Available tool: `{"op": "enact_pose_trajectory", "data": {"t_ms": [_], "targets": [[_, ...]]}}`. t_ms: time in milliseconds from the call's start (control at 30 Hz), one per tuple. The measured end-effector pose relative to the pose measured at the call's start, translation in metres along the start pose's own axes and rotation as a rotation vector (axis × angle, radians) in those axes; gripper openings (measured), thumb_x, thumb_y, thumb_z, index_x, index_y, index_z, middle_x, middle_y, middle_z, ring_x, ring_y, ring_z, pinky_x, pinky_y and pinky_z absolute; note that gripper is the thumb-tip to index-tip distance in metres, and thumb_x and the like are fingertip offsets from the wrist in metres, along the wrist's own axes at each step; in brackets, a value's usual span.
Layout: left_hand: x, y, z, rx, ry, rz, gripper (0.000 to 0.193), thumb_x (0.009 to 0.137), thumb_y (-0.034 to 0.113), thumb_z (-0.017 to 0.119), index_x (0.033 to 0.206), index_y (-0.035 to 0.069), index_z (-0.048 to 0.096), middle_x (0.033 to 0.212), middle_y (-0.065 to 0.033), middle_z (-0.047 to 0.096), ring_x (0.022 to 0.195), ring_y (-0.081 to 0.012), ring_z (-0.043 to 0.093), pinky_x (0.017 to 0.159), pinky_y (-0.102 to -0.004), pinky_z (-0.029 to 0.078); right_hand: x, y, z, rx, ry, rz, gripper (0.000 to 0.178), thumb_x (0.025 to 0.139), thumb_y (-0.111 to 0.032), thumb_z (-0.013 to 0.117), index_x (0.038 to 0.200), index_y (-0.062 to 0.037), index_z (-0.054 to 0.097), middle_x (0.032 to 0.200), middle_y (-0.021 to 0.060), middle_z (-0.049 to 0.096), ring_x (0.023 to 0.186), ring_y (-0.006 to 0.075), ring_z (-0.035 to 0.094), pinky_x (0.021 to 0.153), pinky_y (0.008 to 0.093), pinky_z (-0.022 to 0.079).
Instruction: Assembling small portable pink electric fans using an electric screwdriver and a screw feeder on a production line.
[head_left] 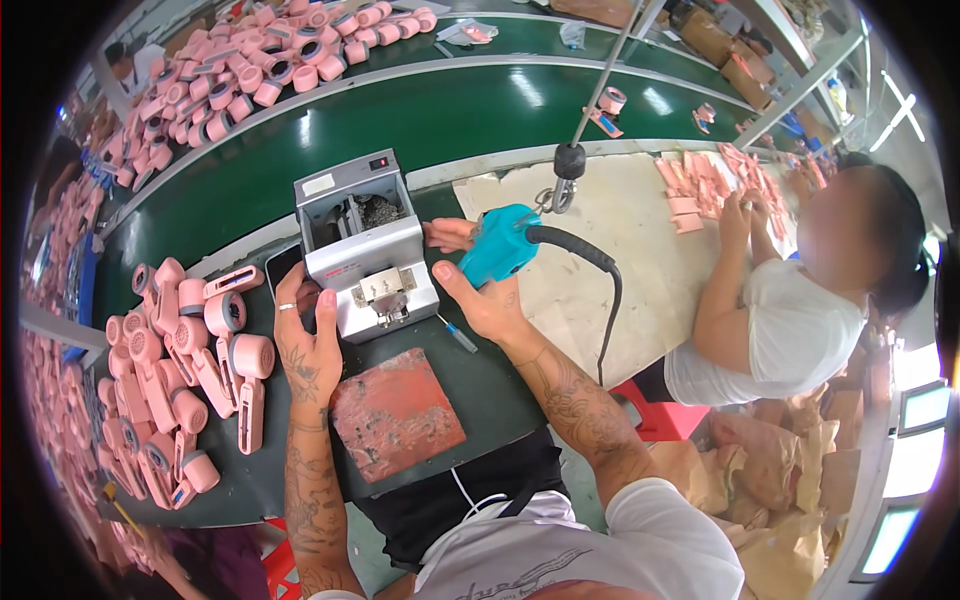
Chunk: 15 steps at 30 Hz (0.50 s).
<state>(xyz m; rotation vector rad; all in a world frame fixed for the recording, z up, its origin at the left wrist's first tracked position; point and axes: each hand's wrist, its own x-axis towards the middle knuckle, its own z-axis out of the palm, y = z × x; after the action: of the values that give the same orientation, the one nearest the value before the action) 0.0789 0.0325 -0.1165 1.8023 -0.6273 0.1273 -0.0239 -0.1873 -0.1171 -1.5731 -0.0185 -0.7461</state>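
A grey screw feeder [362, 250] stands on the dark green bench, loose screws showing in its open tray. My left hand [308, 340], wearing a ring, is at its left side, fingers stretched upward and thumb apart. Beside the feeder's right side is my right hand [485, 300], its fingers extended toward the casing and its thumb spread; whether it touches cannot be told. A teal electric screwdriver [503, 243] hangs in front of that hand and covers part of it. Near the feeder's front right corner lies a small blue-handled screwdriver [458, 335].
A worn red mat [395, 415] lies before me. Pink fan-like housings [185, 365] pile up at left, with more on the green conveyor [430, 120]. A black cable [612, 300] loops at right. A co-worker [770, 300] handles pink parts across the cardboard sheet [610, 240].
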Motion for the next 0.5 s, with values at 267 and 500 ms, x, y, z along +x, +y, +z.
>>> {"op": "enact_pose_trajectory", "data": {"t_ms": [267, 500], "targets": [[0.0001, 0.0022, 0.0018, 0.014, 0.008, 0.011, 0.043, 0.102, 0.021, 0.062, 0.137, -0.002, 0.054, 0.115, -0.016, 0.063, 0.103, -0.0241, 0.064, 0.094, -0.037, 0.051, -0.0007, -0.0024, 0.0002, 0.009, 0.004, 0.004, 0.053, 0.095, -0.016, 0.07, 0.139, 0.0046, 0.05, 0.132, 0.0177, 0.064, 0.12, 0.0263, 0.063, 0.102, 0.0386, 0.048], [-0.0003, -0.0019, 0.0016, -0.001, 0.007, 0.011, 0.042, 0.101, 0.018, 0.063, 0.137, -0.002, 0.054, 0.116, -0.0164, 0.064, 0.103, -0.0248, 0.065, 0.093, -0.0367, 0.052, 0.0, -0.0027, 0.0011, 0.005, 0.008, 0.012, 0.053, 0.095, -0.017, 0.071, 0.139, 0.005, 0.05, 0.13, 0.0182, 0.064, 0.12, 0.0269, 0.063, 0.102, 0.0389, 0.048]]}}
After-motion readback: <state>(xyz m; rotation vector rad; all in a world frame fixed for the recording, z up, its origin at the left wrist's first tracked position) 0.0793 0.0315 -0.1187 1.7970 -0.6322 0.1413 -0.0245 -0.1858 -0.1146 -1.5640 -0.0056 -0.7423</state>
